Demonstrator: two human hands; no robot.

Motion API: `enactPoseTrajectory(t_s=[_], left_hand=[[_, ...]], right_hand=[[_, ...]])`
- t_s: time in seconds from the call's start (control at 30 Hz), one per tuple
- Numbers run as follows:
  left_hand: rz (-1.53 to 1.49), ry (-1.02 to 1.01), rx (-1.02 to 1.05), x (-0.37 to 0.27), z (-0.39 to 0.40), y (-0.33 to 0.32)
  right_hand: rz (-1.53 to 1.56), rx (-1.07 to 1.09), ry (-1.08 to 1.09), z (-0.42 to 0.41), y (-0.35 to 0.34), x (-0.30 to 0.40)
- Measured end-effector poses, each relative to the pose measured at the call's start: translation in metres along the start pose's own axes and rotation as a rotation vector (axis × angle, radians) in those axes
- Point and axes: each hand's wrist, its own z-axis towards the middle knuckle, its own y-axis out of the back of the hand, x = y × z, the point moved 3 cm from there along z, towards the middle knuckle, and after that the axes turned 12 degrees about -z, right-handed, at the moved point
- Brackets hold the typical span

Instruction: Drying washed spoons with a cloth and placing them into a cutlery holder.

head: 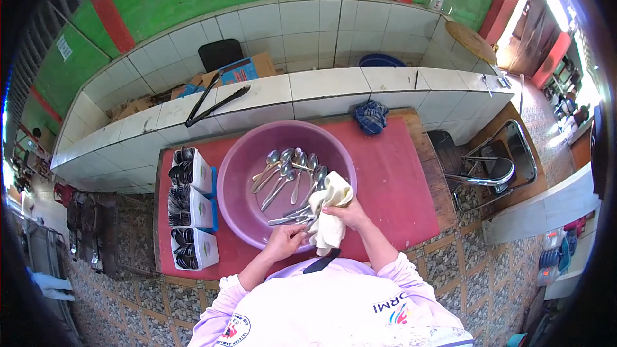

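A wide purple plastic basin [241,188] stands on the red-topped table, with several metal spoons [284,173] lying inside. Over its near right rim, my right hand [351,213] grips a cream cloth [332,197], whose lower end hangs towards my body. My left hand [285,242] is at the near rim with its fingertips pinched beside the cloth, at the end of some metal cutlery [291,217]. Which piece the fingers hold is partly hidden. To the left of the basin, white plastic containers [201,212] stand in a row, filled with dark-looking cutlery.
Black tongs [219,105] rest on the white tiled ledge [332,84] behind the basin. A crumpled blue cloth [371,116] lies at the back of the red tabletop [385,178]. Metal-framed chairs [501,168] stand to the right. Cardboard [262,65] lies behind the ledge.
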Motion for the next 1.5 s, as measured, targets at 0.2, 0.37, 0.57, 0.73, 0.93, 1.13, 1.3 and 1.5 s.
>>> enactPoseTrajectory(t_s=[0.2, 0.37, 0.57, 0.73, 0.93, 1.13, 1.3, 1.5], left_hand=[[0.312, -0.189, -0.038, -0.035, -0.017, 0.017], [0.201, -0.158, -0.178, -0.020, -0.028, 0.053], [-0.486, -0.074, -0.273, -0.013, -0.003, 0.000], [-0.099, -0.207, -0.063, 0.012, 0.009, -0.028], [0.016, -0.203, -0.178, -0.048, 0.006, 0.006], [0.032, -0.614, -0.412, -0.088, 0.019, 0.011], [-0.014, -0.619, -0.495, -0.084, 0.008, 0.025], [-0.113, -0.615, -0.625, -0.072, -0.006, 0.049]], right_hand=[[-0.460, 0.118, 0.055, -0.002, 0.029, 0.018], [0.127, -0.175, 0.001, -0.017, 0.083, 0.039], [0.601, 0.128, -0.180, -0.029, 0.025, 0.002], [0.504, 0.193, -0.203, -0.029, -0.025, -0.006], [0.394, 0.059, -0.148, -0.027, -0.003, 0.020], [0.089, 0.212, -0.109, -0.038, -0.022, 0.044], [-0.014, 0.238, -0.115, -0.045, -0.028, 0.043], [-0.072, 0.300, -0.059, -0.047, -0.029, 0.042]])
